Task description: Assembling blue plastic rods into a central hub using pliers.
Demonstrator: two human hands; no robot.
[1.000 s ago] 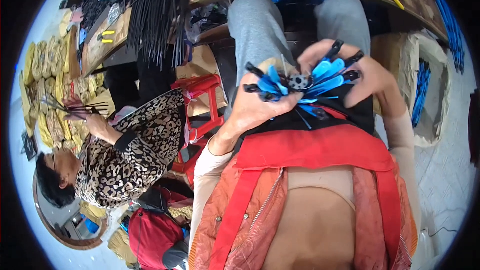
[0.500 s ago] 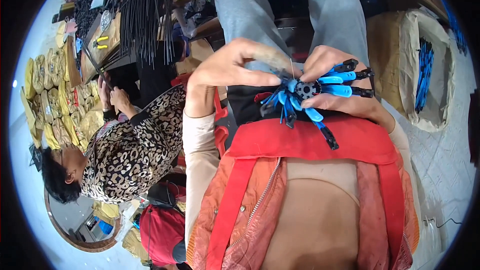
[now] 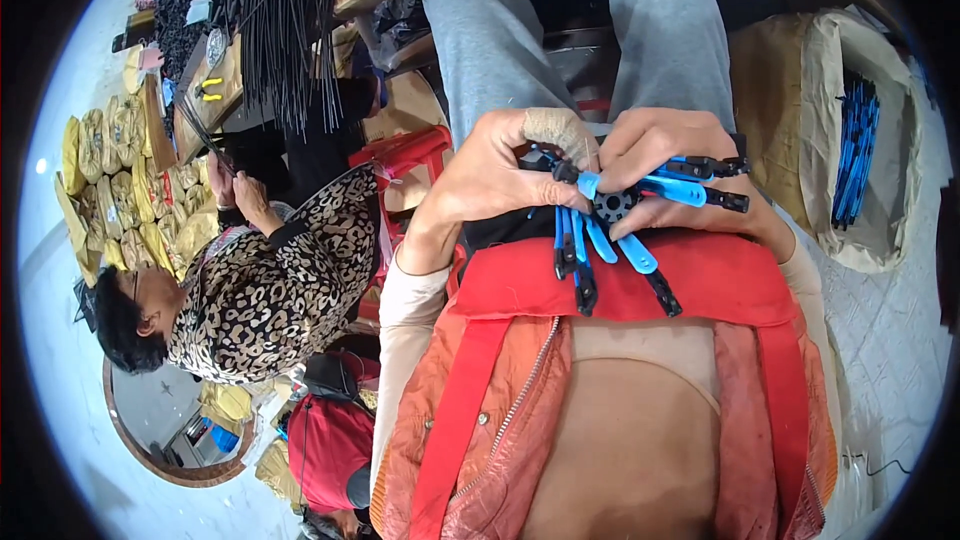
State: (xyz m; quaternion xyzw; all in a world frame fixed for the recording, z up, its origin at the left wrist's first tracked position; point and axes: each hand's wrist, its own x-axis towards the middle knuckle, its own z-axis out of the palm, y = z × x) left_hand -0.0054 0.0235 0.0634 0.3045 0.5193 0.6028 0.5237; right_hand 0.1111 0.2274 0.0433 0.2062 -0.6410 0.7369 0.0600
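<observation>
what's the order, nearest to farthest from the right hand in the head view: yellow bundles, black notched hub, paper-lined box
1. Black notched hub: held in the right hand.
2. Paper-lined box: off to the person's right.
3. Yellow bundles: at the far left.

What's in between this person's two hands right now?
In the head view, a black notched disc sits between the left hand and the right hand, with blue, black-tipped strips fanning out around it.

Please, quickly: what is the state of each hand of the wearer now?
Left hand: closed, holding a blue strip.
Right hand: closed, holding the black wheel.
</observation>
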